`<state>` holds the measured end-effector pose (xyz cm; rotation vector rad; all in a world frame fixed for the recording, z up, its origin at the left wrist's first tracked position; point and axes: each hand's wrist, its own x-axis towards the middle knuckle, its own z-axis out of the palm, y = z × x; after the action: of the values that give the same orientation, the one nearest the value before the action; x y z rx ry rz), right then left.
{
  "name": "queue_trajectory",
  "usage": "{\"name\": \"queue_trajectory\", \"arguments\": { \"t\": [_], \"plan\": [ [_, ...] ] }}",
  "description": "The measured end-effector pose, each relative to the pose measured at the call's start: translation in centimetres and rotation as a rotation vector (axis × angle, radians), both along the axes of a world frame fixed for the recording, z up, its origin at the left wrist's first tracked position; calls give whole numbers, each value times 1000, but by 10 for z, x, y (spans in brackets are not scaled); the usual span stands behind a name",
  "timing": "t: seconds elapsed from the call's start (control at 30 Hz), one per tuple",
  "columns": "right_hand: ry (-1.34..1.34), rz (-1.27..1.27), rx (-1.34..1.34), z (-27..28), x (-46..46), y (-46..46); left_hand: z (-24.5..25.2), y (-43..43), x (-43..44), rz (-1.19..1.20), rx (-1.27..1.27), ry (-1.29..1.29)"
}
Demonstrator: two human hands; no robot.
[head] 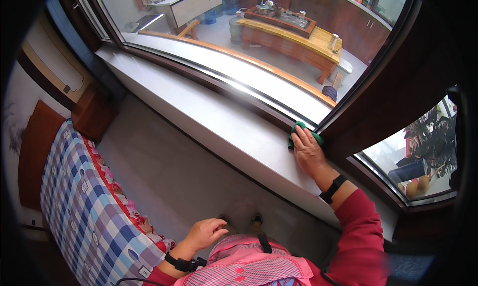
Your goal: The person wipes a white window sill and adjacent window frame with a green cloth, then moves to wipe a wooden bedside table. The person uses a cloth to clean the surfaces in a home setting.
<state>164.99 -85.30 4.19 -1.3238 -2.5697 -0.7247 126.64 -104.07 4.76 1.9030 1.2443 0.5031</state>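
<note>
My right hand point(308, 151) lies over a folded green cloth point(297, 130) and presses it to the lower corner of the dark brown window frame point(261, 107). The cloth also touches the back edge of the white windowsill point(209, 118). Much of it is hidden under my fingers. Low in front of my body hangs my left hand point(206, 233), its fingers loosely bent and nothing visible in it. Above the sill stands the large glass pane point(239, 50), through which another room shows.
A bed with a checked cover point(86, 196) stands to the left, beside a brown wooden cabinet point(93, 112). Grey floor point(168, 162) runs between bed and sill. A smaller window point(414, 162) is at the right. Beyond the glass stands a wooden table point(295, 41).
</note>
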Motion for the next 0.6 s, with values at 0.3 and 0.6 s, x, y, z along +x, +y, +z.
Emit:
{"name": "queue_trajectory", "arguments": {
  "t": [0.3, 0.6],
  "plan": [
    [-155, 54, -150, 1, -64, 76, -2, -10, -23, 105, 23, -12],
    [22, 71, -180, -5, -166, 164, -18, -35, -77, 339, -66, -27]
  ]
}}
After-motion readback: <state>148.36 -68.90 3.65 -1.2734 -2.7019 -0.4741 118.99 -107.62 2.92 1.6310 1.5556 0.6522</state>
